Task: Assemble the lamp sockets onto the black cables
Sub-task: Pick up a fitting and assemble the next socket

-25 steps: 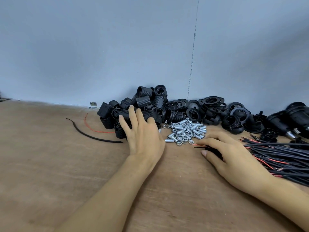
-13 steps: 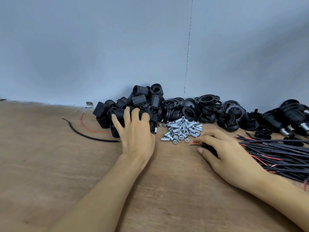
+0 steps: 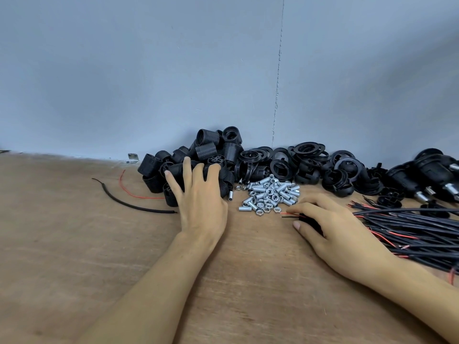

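Observation:
A heap of black threaded lamp sockets (image 3: 213, 150) lies against the wall. My left hand (image 3: 198, 202) reaches into its front, with fingers and thumb spread round one lamp socket (image 3: 177, 171). My right hand (image 3: 335, 227) rests on the wooden table (image 3: 74, 244) to the right, fingers curled round a black part on a black cable (image 3: 306, 219). That cable's bare red and black wire ends (image 3: 288, 214) stick out to the left of the fingers. A bundle of black cables (image 3: 409, 227) lies just right of that hand.
Between the hands lies a pile of small metal threaded tubes and nuts (image 3: 270, 194). Black rings and caps (image 3: 310, 157) lie heaped behind it; finished sockets (image 3: 434, 175) lie far right. A loose black cable scrap (image 3: 129, 203) and a red wire (image 3: 134, 193) lie left.
My left hand has pushed further into the socket heap and spread round one socket. My right hand has stayed in place holding the cable.

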Tool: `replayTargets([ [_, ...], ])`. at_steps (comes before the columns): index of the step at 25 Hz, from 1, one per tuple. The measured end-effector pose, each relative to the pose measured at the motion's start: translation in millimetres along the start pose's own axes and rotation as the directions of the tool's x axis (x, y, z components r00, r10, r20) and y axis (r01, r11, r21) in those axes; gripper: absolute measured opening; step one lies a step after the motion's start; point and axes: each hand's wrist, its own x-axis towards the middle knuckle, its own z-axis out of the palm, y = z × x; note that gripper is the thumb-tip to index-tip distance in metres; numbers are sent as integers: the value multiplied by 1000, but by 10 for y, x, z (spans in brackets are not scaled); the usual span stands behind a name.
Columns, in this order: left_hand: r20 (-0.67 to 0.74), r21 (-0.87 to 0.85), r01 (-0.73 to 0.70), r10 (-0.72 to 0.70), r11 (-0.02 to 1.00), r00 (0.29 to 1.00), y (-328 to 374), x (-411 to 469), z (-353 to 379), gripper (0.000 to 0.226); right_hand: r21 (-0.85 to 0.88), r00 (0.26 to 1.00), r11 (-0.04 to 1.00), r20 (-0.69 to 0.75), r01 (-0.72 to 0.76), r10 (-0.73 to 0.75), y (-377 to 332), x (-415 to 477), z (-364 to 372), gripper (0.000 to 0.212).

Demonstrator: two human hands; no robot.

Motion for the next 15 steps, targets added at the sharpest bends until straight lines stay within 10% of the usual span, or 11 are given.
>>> replayTargets([
  [15, -33, -102, -28, 25, 994, 999, 112, -61, -99, 75, 6, 1000, 1000, 5, 0, 0, -25, -17, -4, 31],
])
